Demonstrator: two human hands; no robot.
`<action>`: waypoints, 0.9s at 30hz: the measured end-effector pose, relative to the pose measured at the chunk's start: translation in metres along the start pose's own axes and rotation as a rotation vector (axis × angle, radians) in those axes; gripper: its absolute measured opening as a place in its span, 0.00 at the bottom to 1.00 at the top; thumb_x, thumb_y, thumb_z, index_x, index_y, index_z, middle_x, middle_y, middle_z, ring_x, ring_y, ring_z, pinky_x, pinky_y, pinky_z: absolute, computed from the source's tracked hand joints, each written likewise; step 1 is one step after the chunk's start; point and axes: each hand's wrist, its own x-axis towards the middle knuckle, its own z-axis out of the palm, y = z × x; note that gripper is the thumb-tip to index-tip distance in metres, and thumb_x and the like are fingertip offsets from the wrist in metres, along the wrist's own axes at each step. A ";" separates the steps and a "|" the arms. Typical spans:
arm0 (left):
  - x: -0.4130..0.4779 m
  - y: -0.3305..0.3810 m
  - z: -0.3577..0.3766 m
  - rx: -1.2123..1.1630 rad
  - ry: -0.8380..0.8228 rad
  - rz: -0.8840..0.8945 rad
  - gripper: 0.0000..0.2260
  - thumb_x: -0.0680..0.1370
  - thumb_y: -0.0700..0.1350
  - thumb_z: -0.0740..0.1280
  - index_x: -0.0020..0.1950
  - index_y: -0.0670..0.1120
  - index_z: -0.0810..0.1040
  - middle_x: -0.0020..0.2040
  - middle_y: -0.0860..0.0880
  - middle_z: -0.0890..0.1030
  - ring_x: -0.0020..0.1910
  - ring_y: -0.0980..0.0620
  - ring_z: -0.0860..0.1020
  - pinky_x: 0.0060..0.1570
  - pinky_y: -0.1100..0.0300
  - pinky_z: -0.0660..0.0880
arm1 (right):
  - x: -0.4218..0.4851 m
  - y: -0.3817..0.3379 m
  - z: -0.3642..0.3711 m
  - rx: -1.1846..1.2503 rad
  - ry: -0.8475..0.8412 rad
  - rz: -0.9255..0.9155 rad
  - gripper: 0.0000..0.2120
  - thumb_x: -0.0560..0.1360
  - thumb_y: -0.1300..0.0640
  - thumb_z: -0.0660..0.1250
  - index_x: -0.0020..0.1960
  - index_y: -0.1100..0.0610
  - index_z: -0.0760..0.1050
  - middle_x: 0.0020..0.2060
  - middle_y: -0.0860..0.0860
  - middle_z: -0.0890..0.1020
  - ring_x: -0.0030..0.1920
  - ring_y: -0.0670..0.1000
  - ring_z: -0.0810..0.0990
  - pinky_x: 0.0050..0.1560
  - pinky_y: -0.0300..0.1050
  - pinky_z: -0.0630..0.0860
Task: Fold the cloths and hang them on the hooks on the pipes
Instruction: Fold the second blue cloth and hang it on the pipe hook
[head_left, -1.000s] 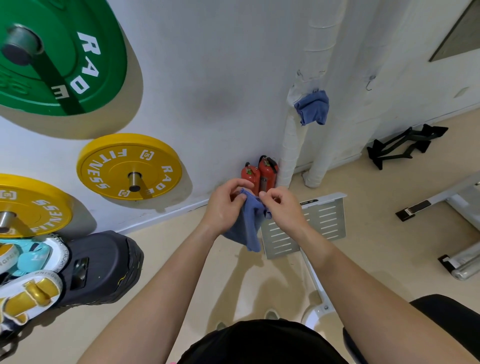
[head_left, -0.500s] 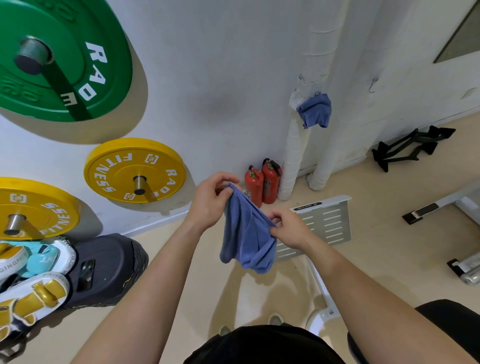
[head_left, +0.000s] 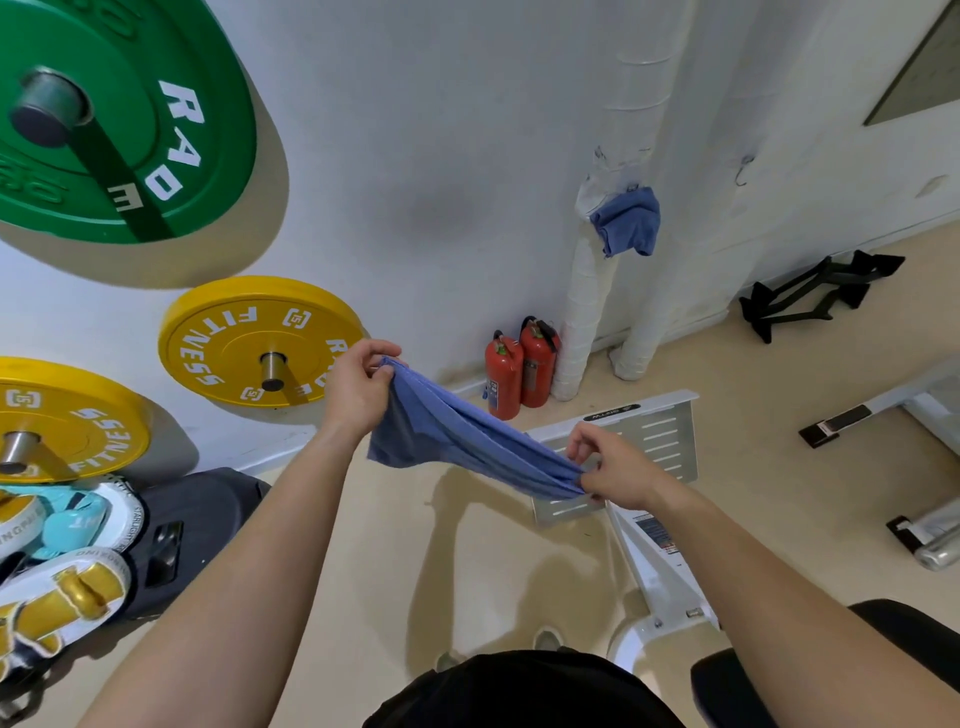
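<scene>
A blue cloth (head_left: 457, 439) is stretched in the air between my hands, sagging slightly in the middle. My left hand (head_left: 358, 389) pinches its upper left corner. My right hand (head_left: 618, 470) pinches the lower right end. A second blue cloth (head_left: 626, 221) hangs bunched on the left white wrapped pipe (head_left: 587, 312). A bare metal hook (head_left: 744, 169) sticks out of the right pipe (head_left: 670, 291).
Two red fire extinguishers (head_left: 519, 369) stand at the foot of the left pipe. Green (head_left: 130, 119) and yellow weight plates (head_left: 254, 343) hang on the wall to the left. A white metal bench frame (head_left: 639, 441) lies on the floor below my right hand.
My hands have moved apart, pulling the bunched cloth out into a long stretched band. The right hand went down and to the right; the left stayed near the wall.
</scene>
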 end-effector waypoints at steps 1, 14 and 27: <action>0.004 -0.004 0.002 0.025 0.008 -0.015 0.09 0.80 0.36 0.64 0.56 0.47 0.79 0.43 0.57 0.80 0.43 0.60 0.78 0.45 0.67 0.73 | -0.001 -0.003 0.000 0.005 -0.007 -0.026 0.13 0.70 0.71 0.65 0.46 0.54 0.72 0.47 0.53 0.75 0.26 0.39 0.74 0.30 0.40 0.77; 0.024 -0.025 0.033 0.080 0.067 -0.123 0.09 0.80 0.37 0.64 0.56 0.47 0.79 0.52 0.49 0.80 0.52 0.50 0.77 0.51 0.61 0.72 | -0.003 -0.012 0.002 -0.223 0.003 -0.020 0.12 0.70 0.62 0.61 0.33 0.53 0.80 0.29 0.51 0.80 0.29 0.47 0.74 0.35 0.44 0.74; 0.028 -0.039 0.035 0.130 0.035 0.031 0.11 0.79 0.35 0.63 0.53 0.45 0.82 0.48 0.49 0.82 0.48 0.50 0.78 0.49 0.61 0.71 | 0.002 -0.005 -0.036 0.138 0.410 -0.041 0.10 0.67 0.63 0.77 0.39 0.52 0.77 0.29 0.48 0.76 0.29 0.46 0.73 0.37 0.45 0.75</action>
